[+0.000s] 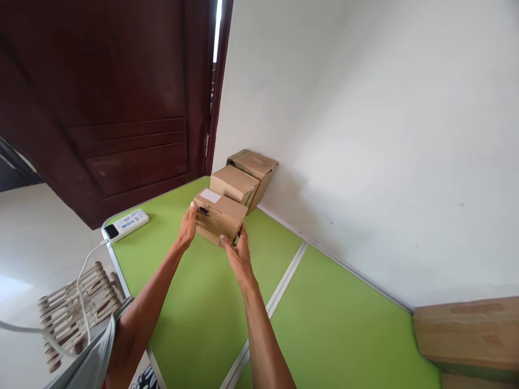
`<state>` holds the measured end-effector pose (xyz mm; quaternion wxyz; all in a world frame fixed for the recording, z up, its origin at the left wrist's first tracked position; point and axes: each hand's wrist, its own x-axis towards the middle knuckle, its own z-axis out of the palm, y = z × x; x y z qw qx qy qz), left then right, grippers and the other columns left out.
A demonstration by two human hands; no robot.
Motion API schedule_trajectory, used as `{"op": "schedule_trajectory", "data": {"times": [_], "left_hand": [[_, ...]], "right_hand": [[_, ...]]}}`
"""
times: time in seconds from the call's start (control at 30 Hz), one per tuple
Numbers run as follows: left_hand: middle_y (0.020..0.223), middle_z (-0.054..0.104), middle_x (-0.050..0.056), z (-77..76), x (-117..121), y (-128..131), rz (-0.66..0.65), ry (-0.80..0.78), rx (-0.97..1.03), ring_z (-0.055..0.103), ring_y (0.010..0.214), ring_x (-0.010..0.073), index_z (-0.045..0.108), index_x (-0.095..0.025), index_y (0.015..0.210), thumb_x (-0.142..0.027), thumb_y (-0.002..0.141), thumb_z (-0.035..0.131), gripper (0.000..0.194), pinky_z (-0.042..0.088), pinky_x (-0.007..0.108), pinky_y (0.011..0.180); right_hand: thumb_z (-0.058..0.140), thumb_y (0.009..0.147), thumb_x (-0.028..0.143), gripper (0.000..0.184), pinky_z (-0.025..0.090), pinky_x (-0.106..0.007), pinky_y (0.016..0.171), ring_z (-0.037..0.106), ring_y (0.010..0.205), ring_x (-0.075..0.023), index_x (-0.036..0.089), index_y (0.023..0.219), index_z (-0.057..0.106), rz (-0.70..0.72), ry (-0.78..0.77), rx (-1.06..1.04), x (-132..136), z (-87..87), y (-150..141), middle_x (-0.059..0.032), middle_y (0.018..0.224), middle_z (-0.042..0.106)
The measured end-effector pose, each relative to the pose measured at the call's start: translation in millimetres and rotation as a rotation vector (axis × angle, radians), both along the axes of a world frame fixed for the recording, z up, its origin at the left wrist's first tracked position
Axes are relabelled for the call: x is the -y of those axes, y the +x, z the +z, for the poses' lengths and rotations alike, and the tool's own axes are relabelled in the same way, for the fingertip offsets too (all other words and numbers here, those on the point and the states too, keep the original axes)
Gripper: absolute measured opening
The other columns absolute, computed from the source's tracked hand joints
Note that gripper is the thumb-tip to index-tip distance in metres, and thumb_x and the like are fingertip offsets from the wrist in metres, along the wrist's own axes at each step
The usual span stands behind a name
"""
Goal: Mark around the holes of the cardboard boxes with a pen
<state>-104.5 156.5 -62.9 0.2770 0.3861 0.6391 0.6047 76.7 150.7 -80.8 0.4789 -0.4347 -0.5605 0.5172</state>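
Observation:
A small brown cardboard box (221, 215) with a white label on top and a dark round hole in its front is held between my two hands. My left hand (187, 224) presses against its left side, fingers stretched along it. On the opposite side, my right hand (238, 251) grips the lower right corner, thumb on the front face. Right behind it stands a second cardboard box (234, 182). A third box (253, 162) sits farther back by the wall. Whether the held box touches the table or the box behind it, I cannot tell.
The green table (194, 302) has a white seam across it and meets a white wall (365, 135). A white device (126, 225) with a cable lies at the left edge. A larger carton (466, 332) is at the right. Beyond are a dark door (121, 97) and a slatted stool (77, 308).

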Motion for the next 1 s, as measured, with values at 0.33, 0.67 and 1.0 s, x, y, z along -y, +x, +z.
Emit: {"op": "schedule_trajectory", "data": {"times": [0.33, 0.67, 1.0], "left_hand": [[0.134, 0.062, 0.016, 17.0, 168, 41, -0.364, 0.091, -0.267, 0.058, 0.127, 0.0357, 0.061, -0.021, 0.161, -0.093, 0.095, 0.054, 0.098, 0.054, 0.050, 0.110], [0.153, 0.057, 0.015, 50.3, 202, 56, -0.795, 0.084, -0.160, 0.054, 0.141, 0.0396, 0.049, -0.027, 0.167, -0.071, 0.101, 0.071, 0.082, 0.046, 0.055, 0.120], [0.160, 0.064, 0.015, 82.2, 196, 74, -1.043, -0.282, 0.311, 0.063, 0.145, 0.0392, 0.050, -0.024, 0.159, -0.058, 0.100, 0.079, 0.074, 0.057, 0.045, 0.114]], "right_hand": [[0.090, 0.087, 0.062, 0.082, 0.052, -0.058, 0.123, 0.066, 0.143, -0.0386, 0.024, 0.153, 0.061, -0.084, -0.214, -0.035, 153, 18.8, 90, -0.0163, 0.150, 0.072], [0.097, 0.068, 0.067, 0.073, 0.064, -0.046, 0.090, 0.078, 0.108, -0.0380, 0.018, 0.119, 0.075, -0.445, -0.351, 0.069, 237, 45.2, 128, -0.0167, 0.116, 0.084], [0.081, 0.084, 0.079, 0.066, 0.060, -0.037, 0.081, 0.076, 0.099, -0.0331, 0.020, 0.113, 0.077, -0.661, -0.470, 0.094, 284, 78.6, 112, -0.0122, 0.113, 0.083]]}}
